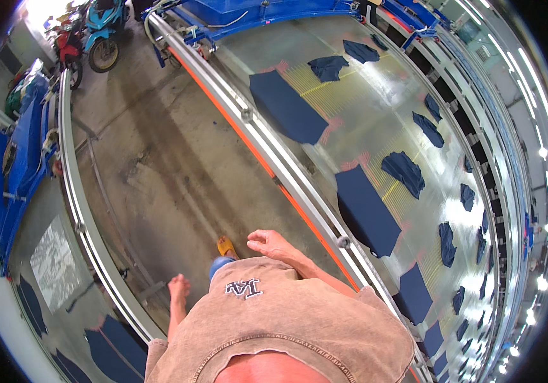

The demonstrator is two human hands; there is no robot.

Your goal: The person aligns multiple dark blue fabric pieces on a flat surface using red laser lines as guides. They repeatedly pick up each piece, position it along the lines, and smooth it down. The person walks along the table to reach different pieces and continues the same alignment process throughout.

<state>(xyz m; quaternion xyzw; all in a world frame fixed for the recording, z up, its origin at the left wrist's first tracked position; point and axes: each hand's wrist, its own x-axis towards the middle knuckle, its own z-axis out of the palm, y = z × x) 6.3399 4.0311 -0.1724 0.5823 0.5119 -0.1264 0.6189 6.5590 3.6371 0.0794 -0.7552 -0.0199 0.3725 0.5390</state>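
My left hand (179, 287) hangs beside my body near the rail on the left, holding nothing, with its fingers loosely apart and slightly blurred. In front of my waist my right hand (267, 242) is held out over the aisle, empty, its fingers loosely bent and apart. The nearest thing to it is the long metal rail (299, 185) with an orange strip, which it does not touch. Beyond that rail, dark navy fabric pieces (366, 207) lie flat on a long shiny table (427, 210). Smaller crumpled navy pieces (403, 173) lie among yellow printed lines.
A concrete aisle (153, 159) runs ahead between the rails. On the left, another table (63, 306) bears more navy cloth (114, 345) below a blue machine frame (19, 166). A blue carriage (236, 22) spans the right table. Motorbikes (103, 38) stand at the far end.
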